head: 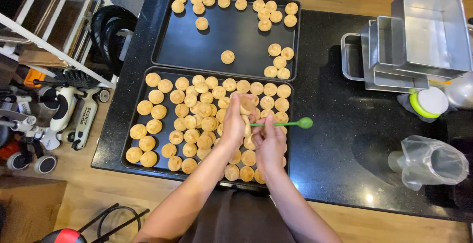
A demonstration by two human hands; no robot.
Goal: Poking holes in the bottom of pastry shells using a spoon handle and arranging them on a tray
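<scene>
Your left hand grips one puff above the near tray. Your right hand grips the green spoon, handle lying crosswise, bowl pointing right, away from the puff.

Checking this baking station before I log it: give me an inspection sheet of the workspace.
Surface: black speckled counter on a wooden floor.
Job's things: near tray crowded with round puffs; far tray sparsely filled.
Clutter: stacked metal tins, bag-lined cup, green-rimmed lid.
Grippers: left hand holds one puff; right hand holds a green tool.
Cables: nothing seen.
Surroundings: white rack, toy scooters.
</scene>
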